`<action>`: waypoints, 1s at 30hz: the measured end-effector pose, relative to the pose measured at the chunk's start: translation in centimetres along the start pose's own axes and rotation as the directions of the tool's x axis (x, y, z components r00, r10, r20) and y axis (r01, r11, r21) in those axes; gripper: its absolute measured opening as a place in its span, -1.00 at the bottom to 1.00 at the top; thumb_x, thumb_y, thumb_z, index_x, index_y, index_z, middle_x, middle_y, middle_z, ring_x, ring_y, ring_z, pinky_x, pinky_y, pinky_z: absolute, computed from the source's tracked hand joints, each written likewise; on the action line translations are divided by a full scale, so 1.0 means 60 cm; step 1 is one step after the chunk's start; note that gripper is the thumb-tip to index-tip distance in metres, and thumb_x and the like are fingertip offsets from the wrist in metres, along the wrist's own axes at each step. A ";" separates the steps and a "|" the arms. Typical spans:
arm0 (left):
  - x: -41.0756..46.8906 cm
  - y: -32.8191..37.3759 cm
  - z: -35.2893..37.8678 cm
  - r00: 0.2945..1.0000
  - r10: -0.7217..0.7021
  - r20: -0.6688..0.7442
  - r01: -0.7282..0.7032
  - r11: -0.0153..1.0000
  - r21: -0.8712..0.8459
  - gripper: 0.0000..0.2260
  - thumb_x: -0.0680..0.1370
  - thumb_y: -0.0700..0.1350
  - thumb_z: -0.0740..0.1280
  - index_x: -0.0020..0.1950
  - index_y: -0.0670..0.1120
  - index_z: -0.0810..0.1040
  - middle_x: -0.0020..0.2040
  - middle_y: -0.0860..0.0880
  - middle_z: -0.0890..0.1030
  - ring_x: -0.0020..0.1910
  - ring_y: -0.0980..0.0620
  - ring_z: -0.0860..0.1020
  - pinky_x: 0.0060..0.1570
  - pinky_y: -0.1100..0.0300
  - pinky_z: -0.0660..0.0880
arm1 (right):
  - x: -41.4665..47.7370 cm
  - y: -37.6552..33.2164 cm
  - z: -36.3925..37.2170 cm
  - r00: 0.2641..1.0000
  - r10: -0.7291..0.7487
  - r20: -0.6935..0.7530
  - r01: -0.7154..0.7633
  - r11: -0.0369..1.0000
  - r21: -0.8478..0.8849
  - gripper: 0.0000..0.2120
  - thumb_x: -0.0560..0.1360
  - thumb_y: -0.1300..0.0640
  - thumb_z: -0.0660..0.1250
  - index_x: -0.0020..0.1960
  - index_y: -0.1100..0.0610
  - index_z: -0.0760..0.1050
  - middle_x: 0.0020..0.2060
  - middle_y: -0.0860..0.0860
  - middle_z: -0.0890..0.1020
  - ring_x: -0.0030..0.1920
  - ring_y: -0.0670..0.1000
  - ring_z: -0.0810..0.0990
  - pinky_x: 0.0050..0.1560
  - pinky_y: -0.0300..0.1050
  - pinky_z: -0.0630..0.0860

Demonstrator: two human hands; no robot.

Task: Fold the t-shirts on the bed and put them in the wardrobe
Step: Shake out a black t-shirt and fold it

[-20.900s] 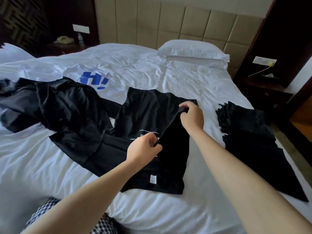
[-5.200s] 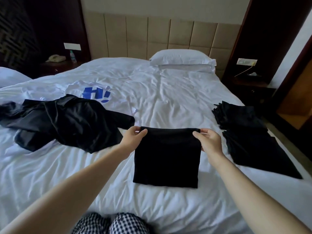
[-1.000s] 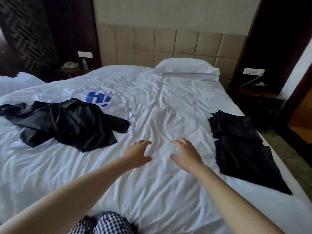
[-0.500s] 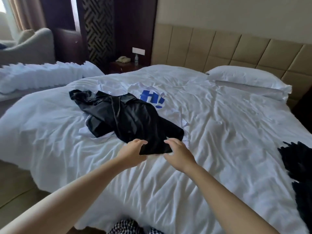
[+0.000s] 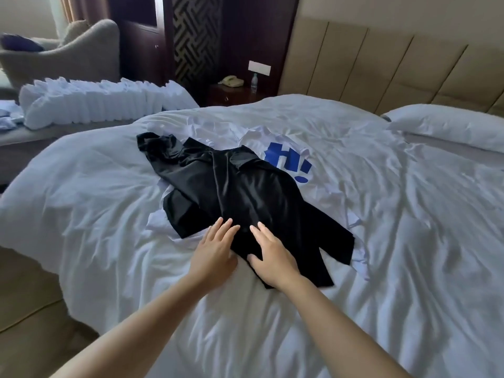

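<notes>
Leftmost, a grey armchair [image 5: 68, 50] stands in the far corner; in front of it a long row of folded white cloths [image 5: 95, 102] lies on a separate surface beside the bed; further right a dark lattice panel [image 5: 195, 36] rises behind a nightstand [image 5: 234, 95] that carries a telephone [image 5: 231, 81] and a small water bottle [image 5: 254, 82].

On the white, rumpled bed [image 5: 409, 255] a black t-shirt [image 5: 245, 192] lies unfolded and crumpled, stretched from the far left towards the near right, its near hem closest to the person; the left hand [image 5: 215, 255] rests at the left edge of that hem, its fingers [image 5: 223, 227] straight and held close together, the tips touching the black cloth; just beside it the right hand [image 5: 272, 257] lies flat on the same hem, its fingers [image 5: 259, 231] straight and slightly spread, the thumb pointing towards the left hand; neither hand grips the cloth.

Under the black t-shirt and showing past its right side lies a white t-shirt [image 5: 289, 148] with a blue print; a padded beige headboard [image 5: 381, 72] stands behind the bed, with a white pillow [image 5: 450, 126] at the far right.
</notes>
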State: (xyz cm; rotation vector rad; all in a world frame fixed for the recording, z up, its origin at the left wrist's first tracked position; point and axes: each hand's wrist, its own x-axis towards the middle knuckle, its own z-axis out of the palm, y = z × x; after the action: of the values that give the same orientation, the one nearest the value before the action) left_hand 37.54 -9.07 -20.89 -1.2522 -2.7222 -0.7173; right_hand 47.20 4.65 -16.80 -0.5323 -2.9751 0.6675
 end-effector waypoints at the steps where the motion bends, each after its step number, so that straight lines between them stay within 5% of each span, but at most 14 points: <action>1: 0.002 -0.006 0.007 1.000 0.008 -0.026 -0.009 1.000 -0.002 -0.41 0.49 -0.10 0.26 0.53 -0.09 0.28 0.55 -0.04 0.25 0.57 -0.06 0.09 0.51 0.07 0.04 | 0.012 0.000 0.010 1.000 -0.002 -0.002 0.002 1.000 -0.015 -0.36 0.58 0.03 0.24 0.58 -0.09 0.03 0.58 -0.15 -0.04 0.51 -0.03 0.16 0.37 -0.05 0.34; 4: 0.004 -0.021 0.030 0.995 0.034 -0.096 -0.035 0.999 -0.007 -0.41 0.41 -0.01 0.13 0.43 -0.12 0.41 0.43 -0.07 0.45 0.47 -0.09 0.33 0.40 -0.10 0.33 | 0.038 0.010 0.033 0.999 0.002 -0.041 -0.007 0.994 -0.108 -0.37 0.58 0.00 0.23 0.58 -0.08 0.04 0.58 -0.12 -0.02 0.46 0.02 0.22 0.37 -0.04 0.31; 9: -0.006 -0.023 0.055 0.990 0.010 -0.138 -0.006 1.000 0.029 -0.47 0.48 0.03 0.09 0.44 -0.05 0.41 0.45 0.02 0.41 0.51 0.03 0.24 0.45 0.08 0.15 | 0.055 0.032 0.058 0.992 0.007 -0.127 -0.019 0.995 -0.094 -0.62 0.61 0.01 0.20 0.43 -0.10 0.40 0.50 -0.15 0.30 0.38 -0.04 0.32 0.32 -0.07 0.33; 12: -0.010 -0.022 0.055 0.989 0.009 -0.150 -0.008 1.000 0.007 -0.50 0.48 0.00 0.12 0.41 -0.05 0.43 0.39 0.02 0.47 0.48 0.02 0.30 0.45 0.05 0.22 | 0.056 0.032 0.048 0.987 0.060 -0.148 -0.064 0.998 -0.024 -0.71 0.62 0.02 0.20 0.29 -0.10 0.55 0.39 -0.13 0.45 0.31 -0.04 0.42 0.24 -0.10 0.41; 16: -0.017 -0.010 0.045 0.968 0.071 -0.242 -0.069 0.997 0.014 -0.58 0.48 -0.07 0.16 0.32 -0.05 0.50 0.14 -0.03 0.60 0.23 -0.06 0.52 0.35 0.08 0.27 | 0.026 0.034 0.015 0.994 0.092 -0.053 -0.092 0.996 -0.004 -0.73 0.64 -0.03 0.11 0.22 -0.08 0.52 0.16 0.04 0.53 0.12 0.13 0.54 0.07 -0.04 0.47; 20: -0.038 0.028 0.025 0.945 0.208 -0.252 -0.188 0.977 0.103 -0.76 0.47 -0.07 0.28 0.06 0.05 0.67 -0.08 0.05 0.55 0.07 -0.01 0.48 0.37 -0.03 0.27 | -0.045 0.042 -0.013 0.997 0.078 0.003 -0.077 0.993 -0.094 -0.73 0.65 -0.02 0.04 0.20 -0.01 0.47 0.08 0.12 0.56 0.11 0.21 0.53 0.05 -0.01 0.45; 23: -0.075 0.077 0.013 0.965 0.196 -0.174 -0.193 0.981 0.031 -0.82 0.47 -0.04 0.27 -0.09 0.08 0.68 0.02 0.04 0.54 0.15 -0.01 0.45 0.33 -0.10 0.35 | -0.112 0.049 -0.034 0.995 0.099 0.027 -0.092 0.980 -0.174 -0.71 0.65 0.02 0.02 0.21 0.03 0.47 0.09 0.10 0.58 0.11 0.20 0.53 0.01 -0.02 0.42; 30: -0.155 0.191 0.016 0.977 0.189 0.098 -0.188 0.982 -0.014 -0.75 0.57 -0.11 0.28 0.25 0.03 0.51 0.44 0.03 0.37 0.46 0.01 0.27 0.50 0.08 0.07 | -0.288 0.113 -0.103 0.968 0.252 -0.003 -0.245 0.940 -0.237 -0.70 0.66 0.07 -0.03 0.15 0.05 0.46 -0.01 0.06 0.59 -0.03 0.12 0.52 -0.07 -0.05 0.42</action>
State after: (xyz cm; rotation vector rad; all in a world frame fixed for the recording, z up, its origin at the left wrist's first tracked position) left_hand 52.30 -8.76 -19.57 -1.5608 -2.6282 -0.6576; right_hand 66.32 7.03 -13.57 -0.9345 -3.0606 0.3346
